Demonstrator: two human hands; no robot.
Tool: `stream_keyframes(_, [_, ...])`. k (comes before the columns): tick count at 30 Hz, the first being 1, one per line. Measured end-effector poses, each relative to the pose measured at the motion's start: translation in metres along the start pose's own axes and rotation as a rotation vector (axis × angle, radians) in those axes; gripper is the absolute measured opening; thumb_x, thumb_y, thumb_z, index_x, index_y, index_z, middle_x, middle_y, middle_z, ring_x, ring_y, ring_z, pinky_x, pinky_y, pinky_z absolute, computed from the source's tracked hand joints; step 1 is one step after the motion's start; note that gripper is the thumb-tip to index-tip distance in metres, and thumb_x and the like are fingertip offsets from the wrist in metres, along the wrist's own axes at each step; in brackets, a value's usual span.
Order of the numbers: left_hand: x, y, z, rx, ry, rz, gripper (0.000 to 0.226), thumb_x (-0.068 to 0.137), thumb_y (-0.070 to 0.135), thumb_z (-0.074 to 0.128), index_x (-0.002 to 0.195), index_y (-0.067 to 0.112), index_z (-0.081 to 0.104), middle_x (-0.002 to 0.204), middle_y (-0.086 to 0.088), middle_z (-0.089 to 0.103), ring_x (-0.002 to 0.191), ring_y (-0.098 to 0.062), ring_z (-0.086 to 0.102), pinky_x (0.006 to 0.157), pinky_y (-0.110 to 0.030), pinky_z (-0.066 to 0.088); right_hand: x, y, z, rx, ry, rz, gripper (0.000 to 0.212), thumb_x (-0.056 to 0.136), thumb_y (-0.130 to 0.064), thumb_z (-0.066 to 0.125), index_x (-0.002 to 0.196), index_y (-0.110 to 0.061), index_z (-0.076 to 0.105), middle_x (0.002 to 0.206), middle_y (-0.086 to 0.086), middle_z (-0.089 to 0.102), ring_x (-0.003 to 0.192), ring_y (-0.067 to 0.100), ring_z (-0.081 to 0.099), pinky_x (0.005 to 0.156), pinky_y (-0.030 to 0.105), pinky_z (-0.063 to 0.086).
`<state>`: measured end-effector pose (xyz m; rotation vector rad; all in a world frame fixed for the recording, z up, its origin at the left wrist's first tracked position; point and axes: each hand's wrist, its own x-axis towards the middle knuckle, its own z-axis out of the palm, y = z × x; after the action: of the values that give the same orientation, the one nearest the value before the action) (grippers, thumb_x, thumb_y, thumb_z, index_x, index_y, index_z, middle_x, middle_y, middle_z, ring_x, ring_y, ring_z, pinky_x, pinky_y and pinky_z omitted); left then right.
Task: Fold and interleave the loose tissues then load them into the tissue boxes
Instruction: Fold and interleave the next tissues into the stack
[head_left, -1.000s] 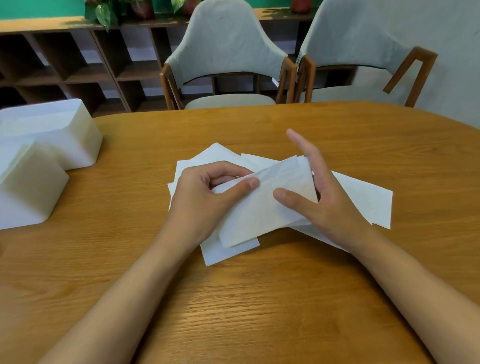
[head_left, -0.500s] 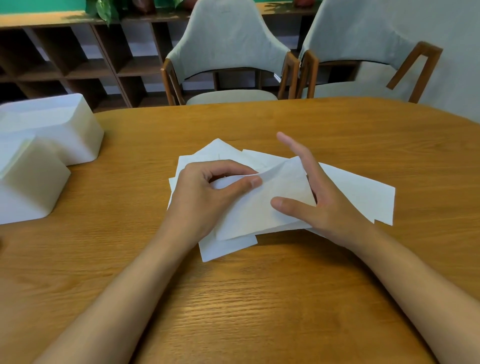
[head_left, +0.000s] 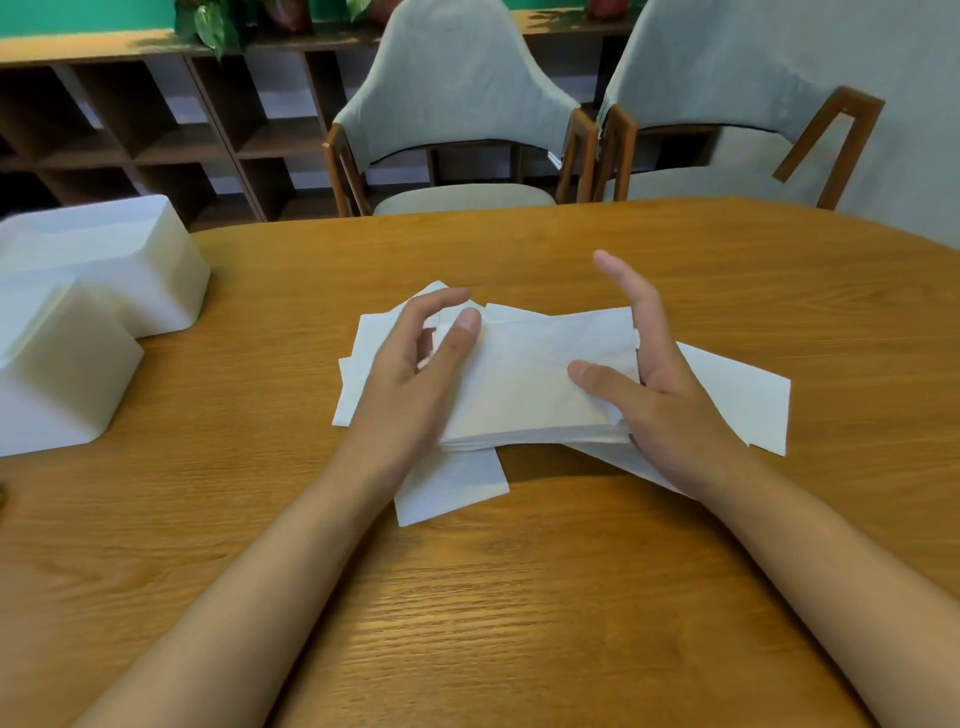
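Observation:
A stack of folded white tissues (head_left: 530, 379) lies in the middle of the wooden table (head_left: 519, 597), on top of several loose flat tissues (head_left: 737, 400). My left hand (head_left: 415, 374) is at the stack's left end, thumb lying on its top corner and fingers loosely curved above it. My right hand (head_left: 660, 395) holds the right end, with the thumb on top and the fingers straight and upright along the end. Two white tissue boxes stand at the far left, one (head_left: 52, 374) nearer and one (head_left: 119, 260) behind it.
Two grey upholstered chairs (head_left: 457, 104) with wooden frames stand at the far side of the table. A dark wooden shelf unit (head_left: 156, 135) with plants on top runs along the back wall. Bare wood lies in front of my arms.
My left hand has let go of the top tissue, which now lies flat on the stack. Both hands have moved to the stack's ends, and the stack is squared up.

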<state>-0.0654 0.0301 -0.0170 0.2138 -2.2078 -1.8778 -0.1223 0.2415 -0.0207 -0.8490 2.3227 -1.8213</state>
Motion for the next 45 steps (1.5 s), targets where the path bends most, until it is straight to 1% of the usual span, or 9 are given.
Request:
stream_keyframes(2, [-0.001,0.004,-0.001,-0.11,-0.157,-0.102,0.05,0.086,0.063,0.069,0.134,0.06,0.053,0.148,-0.001,0.056,0.142,-0.033,0.049,0.117,-0.06,0.039,0.001,0.001,-0.002,0.067,0.027,0.036,0.075,0.097,-0.008,0.062,0.15,-0.049,0.028,0.142,-0.05,0.027,0.13,-0.028,0.025,0.098,-0.001,0.029])
stream_keyframes(5, [-0.001,0.002,-0.003,-0.153,-0.221,-0.108,0.065,0.089,0.039,0.08,0.139,0.063,0.046,0.144,-0.005,0.06,0.138,-0.036,0.054,0.112,-0.061,0.045,0.002,0.001,-0.005,0.16,0.034,0.074,0.076,0.096,-0.01,0.063,0.147,-0.054,0.029,0.139,-0.048,0.032,0.127,-0.017,0.042,0.102,0.016,0.043])
stream_keyframes(10, [-0.002,-0.003,-0.003,-0.105,-0.147,-0.029,0.07,0.096,0.013,0.074,0.142,0.056,0.045,0.136,-0.003,0.062,0.122,-0.024,0.066,0.101,-0.051,0.057,0.004,-0.002,-0.007,0.035,-0.085,0.056,0.089,0.083,-0.034,0.072,0.148,-0.062,0.019,0.146,-0.054,0.011,0.136,-0.027,0.01,0.109,0.018,0.019])
stream_keyframes(14, [-0.001,-0.006,-0.004,-0.14,-0.128,-0.018,0.067,0.094,0.015,0.076,0.141,0.053,0.048,0.144,-0.007,0.057,0.126,-0.03,0.063,0.099,-0.053,0.058,0.001,-0.008,-0.008,0.061,-0.166,0.066,0.074,0.087,-0.034,0.071,0.144,-0.063,0.034,0.149,-0.044,0.028,0.143,-0.002,0.03,0.118,0.045,0.035])
stream_keyframes(18, [-0.003,-0.003,-0.001,-0.234,-0.217,0.022,0.058,0.098,0.004,0.068,0.14,0.041,0.056,0.137,0.002,0.063,0.123,-0.031,0.065,0.099,-0.045,0.057,0.0,-0.008,-0.005,0.01,-0.097,0.055,0.053,0.092,-0.033,0.065,0.136,-0.058,0.049,0.133,-0.046,0.045,0.125,-0.016,0.043,0.102,0.019,0.042])
stream_keyframes(25, [-0.01,0.0,0.009,-0.206,-0.225,0.057,0.055,0.103,0.009,0.061,0.143,0.046,0.055,0.143,0.003,0.059,0.129,-0.025,0.06,0.11,-0.052,0.05,-0.001,-0.003,0.003,-0.04,-0.009,0.044,0.058,0.098,-0.028,0.062,0.144,-0.055,0.039,0.128,-0.059,0.034,0.119,-0.035,0.029,0.086,-0.009,0.027])
stream_keyframes(33, [-0.009,-0.005,0.009,0.001,-0.205,0.121,0.026,0.105,0.006,0.058,0.114,0.019,0.079,0.118,0.01,0.075,0.118,-0.004,0.065,0.094,-0.012,0.045,0.0,-0.002,0.0,-0.061,-0.015,0.046,0.043,0.1,-0.021,0.061,0.132,-0.05,0.058,0.125,-0.044,0.051,0.115,-0.012,0.05,0.088,0.008,0.043])
stream_keyframes(37, [-0.004,-0.008,0.004,-0.007,-0.237,0.088,0.033,0.105,0.011,0.06,0.131,0.027,0.07,0.134,0.015,0.068,0.129,-0.005,0.059,0.107,-0.022,0.046,-0.001,-0.002,-0.004,-0.037,-0.038,0.086,0.048,0.093,-0.02,0.07,0.131,-0.047,0.059,0.113,-0.046,0.054,0.106,-0.011,0.054,0.078,0.011,0.049])
stream_keyframes(45, [0.0,-0.01,-0.005,0.094,-0.267,0.072,0.055,0.091,0.021,0.081,0.138,0.041,0.061,0.136,0.018,0.063,0.126,-0.007,0.06,0.103,-0.027,0.051,-0.008,-0.006,-0.005,-0.035,-0.065,0.164,0.057,0.086,-0.023,0.079,0.133,-0.048,0.059,0.117,-0.033,0.06,0.107,-0.002,0.06,0.083,0.02,0.055])
